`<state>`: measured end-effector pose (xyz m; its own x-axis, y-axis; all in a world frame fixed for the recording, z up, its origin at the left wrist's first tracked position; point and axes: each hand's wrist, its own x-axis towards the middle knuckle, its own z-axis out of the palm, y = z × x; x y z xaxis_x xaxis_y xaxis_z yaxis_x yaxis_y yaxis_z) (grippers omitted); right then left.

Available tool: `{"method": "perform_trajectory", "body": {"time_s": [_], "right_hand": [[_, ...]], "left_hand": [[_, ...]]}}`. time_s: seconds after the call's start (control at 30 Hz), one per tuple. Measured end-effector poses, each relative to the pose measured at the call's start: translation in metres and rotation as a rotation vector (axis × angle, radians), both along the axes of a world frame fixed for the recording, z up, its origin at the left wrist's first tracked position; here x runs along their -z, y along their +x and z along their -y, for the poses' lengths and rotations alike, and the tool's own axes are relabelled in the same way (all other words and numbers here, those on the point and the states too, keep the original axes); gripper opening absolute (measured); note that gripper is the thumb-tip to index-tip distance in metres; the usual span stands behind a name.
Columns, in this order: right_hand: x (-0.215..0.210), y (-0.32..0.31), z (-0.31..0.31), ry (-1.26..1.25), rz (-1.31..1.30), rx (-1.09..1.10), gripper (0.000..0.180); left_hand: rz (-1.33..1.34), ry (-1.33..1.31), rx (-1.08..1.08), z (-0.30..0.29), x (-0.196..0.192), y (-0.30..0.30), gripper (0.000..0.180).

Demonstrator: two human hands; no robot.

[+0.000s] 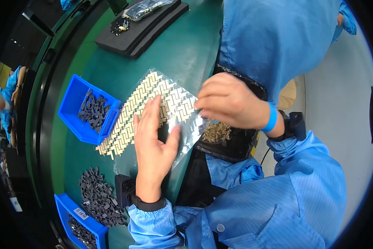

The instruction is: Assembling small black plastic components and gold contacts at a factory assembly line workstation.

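Lying on green table (pixel 195 45), right of far blue bin (pixel 72 118): clear film sheet (pixel 170 108) of cream pieces (pixel 130 114), probably light, limp, slick, best gripped by bare margin; left hand (pixel 153 143) flat atop, fingers apart; right hand (pixel 234 101) bunched at right edge, clamping unclear.

Blue pinstriped sleeves (pixel 309 166), black wristbands (pixel 149 205)

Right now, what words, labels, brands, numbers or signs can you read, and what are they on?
White label on the lower blue bin: dark printed characters, not quoted here.
Clear bag at the top: any print is too small or blurred to read.
Patterned sheet under the left hand: no lettering visible.
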<state>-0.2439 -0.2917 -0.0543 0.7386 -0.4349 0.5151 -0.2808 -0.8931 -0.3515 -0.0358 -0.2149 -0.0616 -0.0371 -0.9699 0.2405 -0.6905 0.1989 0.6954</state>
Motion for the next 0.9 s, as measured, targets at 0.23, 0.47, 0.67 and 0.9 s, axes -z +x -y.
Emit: {"method": "perform_trajectory", "body": {"time_s": [0.23,0.47,0.67,0.9], "right_hand": [[0.023,0.02,0.006,0.112,-0.026,-0.127,0.031],[0.026,0.026,0.006,0.071,0.014,-0.097,0.026],[0.02,0.024,0.009,0.138,0.012,-0.134,0.025],[0.012,0.029,0.008,0.092,-0.056,-0.106,0.014]], "left_hand": [[0.236,0.059,0.013,-0.005,0.0,-0.008,0.073],[0.281,0.014,-0.033,-0.004,0.001,-0.013,0.064],[0.249,-0.008,-0.062,-0.005,0.001,-0.014,0.063],[0.25,-0.005,-0.075,-0.006,0.002,-0.015,0.062]]}}
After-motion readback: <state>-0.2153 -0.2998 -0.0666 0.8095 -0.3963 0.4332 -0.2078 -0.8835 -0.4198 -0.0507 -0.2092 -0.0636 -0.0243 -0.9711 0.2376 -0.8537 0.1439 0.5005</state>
